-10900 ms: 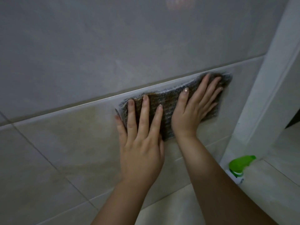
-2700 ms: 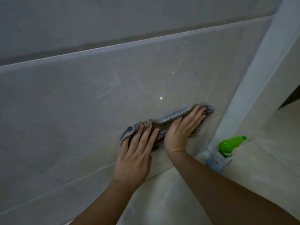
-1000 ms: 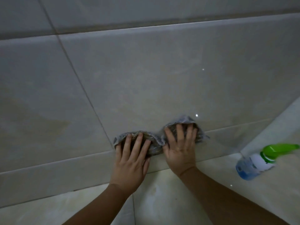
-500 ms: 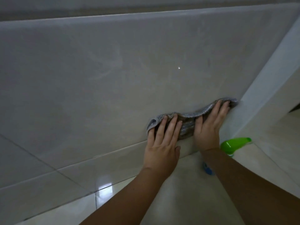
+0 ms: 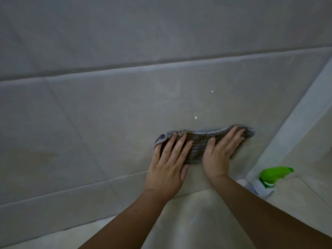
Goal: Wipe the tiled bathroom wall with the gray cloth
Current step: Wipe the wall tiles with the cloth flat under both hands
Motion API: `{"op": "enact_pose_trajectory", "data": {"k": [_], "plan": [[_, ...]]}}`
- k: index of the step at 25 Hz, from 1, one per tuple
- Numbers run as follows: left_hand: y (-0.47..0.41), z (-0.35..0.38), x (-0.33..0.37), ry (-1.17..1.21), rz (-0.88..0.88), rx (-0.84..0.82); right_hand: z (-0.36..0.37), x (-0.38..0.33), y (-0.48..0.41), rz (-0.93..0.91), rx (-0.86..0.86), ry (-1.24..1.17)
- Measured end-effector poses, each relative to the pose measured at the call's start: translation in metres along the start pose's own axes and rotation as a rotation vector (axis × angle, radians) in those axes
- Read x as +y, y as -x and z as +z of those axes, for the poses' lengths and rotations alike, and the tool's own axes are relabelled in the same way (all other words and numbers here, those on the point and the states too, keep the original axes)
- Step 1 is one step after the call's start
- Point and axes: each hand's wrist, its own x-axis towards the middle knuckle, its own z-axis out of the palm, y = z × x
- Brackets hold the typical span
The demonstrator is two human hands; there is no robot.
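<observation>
The gray cloth (image 5: 199, 146) lies spread flat against the tiled wall (image 5: 111, 112), low down near the floor. My left hand (image 5: 168, 164) presses its left part with straight fingers; the cloth's left corner curls over beside my fingertips. My right hand (image 5: 221, 153) presses the cloth's right part flat, fingers angled up to the right. Both palms hide the cloth's lower edge. Pale beige tiles with thin grout lines make up the wall, and a light horizontal band crosses it higher up.
A spray bottle with a green trigger head (image 5: 274, 175) stands on the floor at the right, just past my right forearm. A white door frame or corner post (image 5: 294, 114) rises right of the cloth. Pale floor tiles (image 5: 194, 221) lie below.
Over the last second the cloth and both hands slid right along the wall base toward the corner post, then shifted slightly back left and up. Both hands stay flat on the cloth.
</observation>
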Motion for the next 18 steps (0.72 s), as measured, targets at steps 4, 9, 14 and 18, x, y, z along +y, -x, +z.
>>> {"op": "enact_pose_trajectory", "data": {"k": [4, 9, 14, 18], "plan": [[0.038, -0.038, -0.075, -0.041, -0.016, 0.014, 0.017, -0.072, 0.044, -0.043, -0.039, 0.000], [0.079, -0.089, -0.163, -0.071, -0.093, 0.031, 0.027, -0.167, 0.099, -0.089, -0.171, -0.025], [0.124, -0.128, -0.228, -0.038, -0.180, 0.006, 0.019, -0.229, 0.139, -0.270, -0.353, 0.030], [0.143, -0.138, -0.253, 0.056, -0.284, 0.010, 0.019, -0.245, 0.152, -0.404, -0.399, 0.055]]}}
